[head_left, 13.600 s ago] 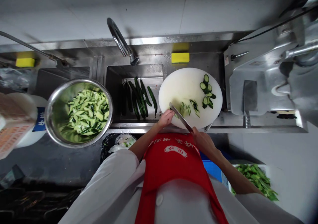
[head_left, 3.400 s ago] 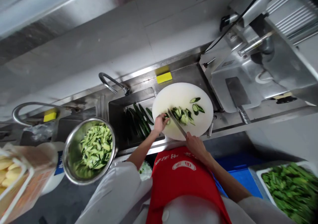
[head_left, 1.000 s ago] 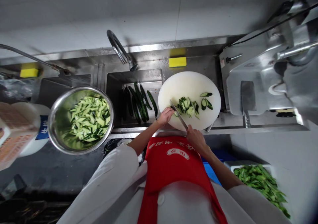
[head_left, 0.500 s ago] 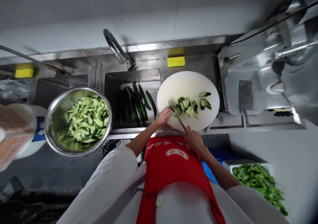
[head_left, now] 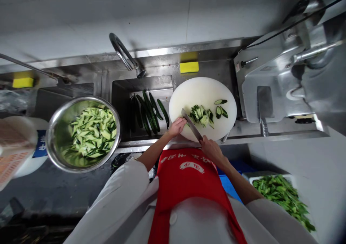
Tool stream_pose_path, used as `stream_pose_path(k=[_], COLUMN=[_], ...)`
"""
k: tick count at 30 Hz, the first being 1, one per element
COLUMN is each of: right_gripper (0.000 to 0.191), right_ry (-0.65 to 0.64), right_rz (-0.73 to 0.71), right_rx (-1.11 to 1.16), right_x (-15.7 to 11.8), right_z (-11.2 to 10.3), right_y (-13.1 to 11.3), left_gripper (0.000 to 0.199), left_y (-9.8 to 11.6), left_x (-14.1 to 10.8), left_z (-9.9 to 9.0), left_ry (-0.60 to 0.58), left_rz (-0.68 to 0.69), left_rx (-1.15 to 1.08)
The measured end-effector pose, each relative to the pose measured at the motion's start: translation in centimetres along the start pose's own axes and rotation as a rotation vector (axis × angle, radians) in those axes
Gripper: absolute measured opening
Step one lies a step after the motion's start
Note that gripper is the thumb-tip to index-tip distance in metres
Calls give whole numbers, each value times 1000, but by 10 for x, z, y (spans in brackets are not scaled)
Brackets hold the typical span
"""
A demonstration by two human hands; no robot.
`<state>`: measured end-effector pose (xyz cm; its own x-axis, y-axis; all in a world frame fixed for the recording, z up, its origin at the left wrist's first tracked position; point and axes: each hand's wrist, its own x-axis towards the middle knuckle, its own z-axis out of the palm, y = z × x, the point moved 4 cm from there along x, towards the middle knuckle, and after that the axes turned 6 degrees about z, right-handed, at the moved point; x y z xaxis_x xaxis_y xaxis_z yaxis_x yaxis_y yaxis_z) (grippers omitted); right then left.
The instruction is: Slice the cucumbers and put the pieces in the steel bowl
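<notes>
My right hand (head_left: pixel 211 147) grips a kitchen knife (head_left: pixel 192 125), its blade slanting up and left over the round white cutting board (head_left: pixel 205 89). At the board's left front edge my left hand (head_left: pixel 177 126) is closed, fingertips against the blade, on a piece of cucumber that is mostly hidden. Right of the blade lies a pile of cut cucumber pieces (head_left: pixel 201 115). A few cucumber slices (head_left: pixel 221 111) sit apart near the board's right side. Several whole cucumbers (head_left: pixel 148 110) rest in the sink left of the board.
A steel bowl (head_left: pixel 51 136) of cut cucumber stands at left. Behind are a faucet (head_left: pixel 123 51) and a yellow sponge (head_left: pixel 189 67). Right of the board is a metal slicing machine (head_left: pixel 247 81) with a cleaver (head_left: pixel 265 103) on it. A basket of leafy greens (head_left: pixel 282 197) stands low at right.
The whole view has shifted slightly. The knife blade has turned a little and shows more of its flat side. Both hands keep about the same places and their grips.
</notes>
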<state>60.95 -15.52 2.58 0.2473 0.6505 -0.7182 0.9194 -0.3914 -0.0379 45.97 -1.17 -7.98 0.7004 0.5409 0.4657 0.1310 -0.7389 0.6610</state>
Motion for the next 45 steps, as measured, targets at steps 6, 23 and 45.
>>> stream_pose_path(k=[6,23,45], right_gripper=[28,29,27], right_ry=[-11,48,68], right_rz=[-19,-41,16], right_rx=[46,252,281], right_x=[-25,-8,-8], right_z=[-2,13,6], right_y=[23,2,18], left_gripper=[28,20,47], left_y=[-4,-57,9], left_x=[45,255,41], left_z=[-50,117,-33], left_ry=[298,-533,-335], left_rz=[-189,0,-829], left_rx=[77,24,355])
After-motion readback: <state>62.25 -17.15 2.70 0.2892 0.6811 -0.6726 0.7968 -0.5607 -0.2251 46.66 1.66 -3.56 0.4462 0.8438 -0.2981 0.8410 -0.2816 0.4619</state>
